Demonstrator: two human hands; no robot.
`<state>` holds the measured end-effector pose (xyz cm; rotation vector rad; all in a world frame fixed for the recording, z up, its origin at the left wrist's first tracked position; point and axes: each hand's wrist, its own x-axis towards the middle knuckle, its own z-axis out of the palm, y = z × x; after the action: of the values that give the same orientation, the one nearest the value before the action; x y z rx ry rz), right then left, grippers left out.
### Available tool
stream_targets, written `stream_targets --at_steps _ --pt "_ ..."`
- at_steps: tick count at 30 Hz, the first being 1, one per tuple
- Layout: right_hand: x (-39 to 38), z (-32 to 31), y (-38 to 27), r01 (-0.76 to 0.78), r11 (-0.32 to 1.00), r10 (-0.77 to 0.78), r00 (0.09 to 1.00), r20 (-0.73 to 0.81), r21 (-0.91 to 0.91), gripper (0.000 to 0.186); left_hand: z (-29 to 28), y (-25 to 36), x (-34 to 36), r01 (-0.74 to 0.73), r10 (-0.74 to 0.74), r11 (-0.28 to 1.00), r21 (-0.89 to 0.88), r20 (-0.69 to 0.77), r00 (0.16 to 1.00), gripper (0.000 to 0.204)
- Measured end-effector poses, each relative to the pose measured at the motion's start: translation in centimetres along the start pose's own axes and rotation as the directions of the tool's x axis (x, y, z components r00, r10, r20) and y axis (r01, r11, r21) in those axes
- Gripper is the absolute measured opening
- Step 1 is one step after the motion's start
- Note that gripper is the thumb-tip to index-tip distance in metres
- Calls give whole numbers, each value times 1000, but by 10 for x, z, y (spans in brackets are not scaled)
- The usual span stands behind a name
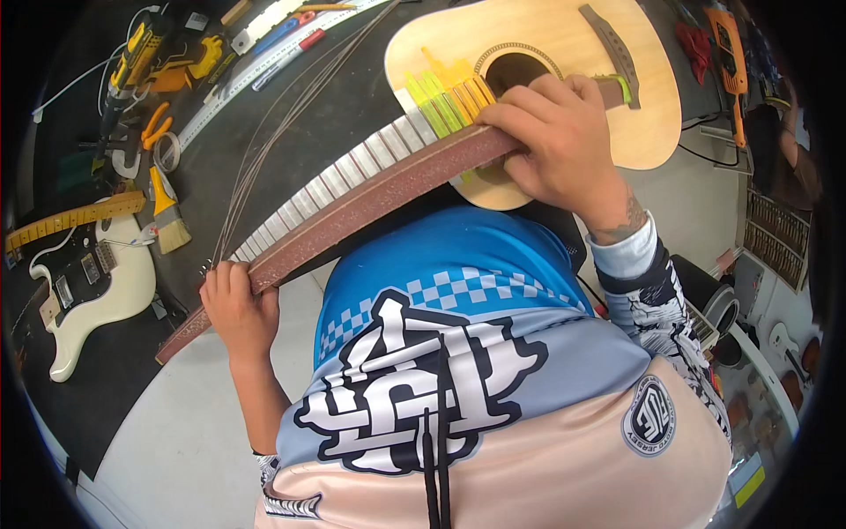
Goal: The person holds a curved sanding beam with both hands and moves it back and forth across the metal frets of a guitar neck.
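Observation:
A pale wood acoustic guitar [421, 53] lies across the top, its fretboard [347, 172] covered in white tape with yellow and green tape near the soundhole. A long reddish bar with a gritty surface [370, 198] lies along the fretboard. My left hand [236, 313] wraps its fingers round this bar near the headstock, with loose strings [260, 150] beside it. My right hand [555, 145] grips the bar at its upper end, over the soundhole, with curled fingers.
The dark bench [211, 132] holds a yellow drill [132, 66], orange pliers [156, 128], a brush [167, 216], a steel ruler [229, 93] and a white electric guitar [106, 295]. An orange tool [728, 62] hangs at right, near another person's arm [797, 159].

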<state>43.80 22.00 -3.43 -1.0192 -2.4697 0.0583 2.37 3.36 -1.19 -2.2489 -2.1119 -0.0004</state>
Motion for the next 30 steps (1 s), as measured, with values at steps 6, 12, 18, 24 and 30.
stream_targets --at_steps 6,12,18,24,30 --pt "14 2 7 9 1000 -9 1000 -6 12 31 -6 2 13 32 -31 999 -18 21 999 37" --pt "63 8 26 65 995 -73 991 109 74 32 -8 -10 45 60 -57 992 -112 34 998 45" --pt "10 4 8 24 1000 -24 1000 6 20 30 -8 1 12 24 -22 999 -32 46 999 43" --pt "4 -1 3 -22 1000 22 1000 10 17 27 -5 3 10 0 0 999 -33 16 1000 38" --pt "54 2 21 28 998 -34 995 99 62 32 -10 -11 49 32 -26 994 -106 63 998 44"
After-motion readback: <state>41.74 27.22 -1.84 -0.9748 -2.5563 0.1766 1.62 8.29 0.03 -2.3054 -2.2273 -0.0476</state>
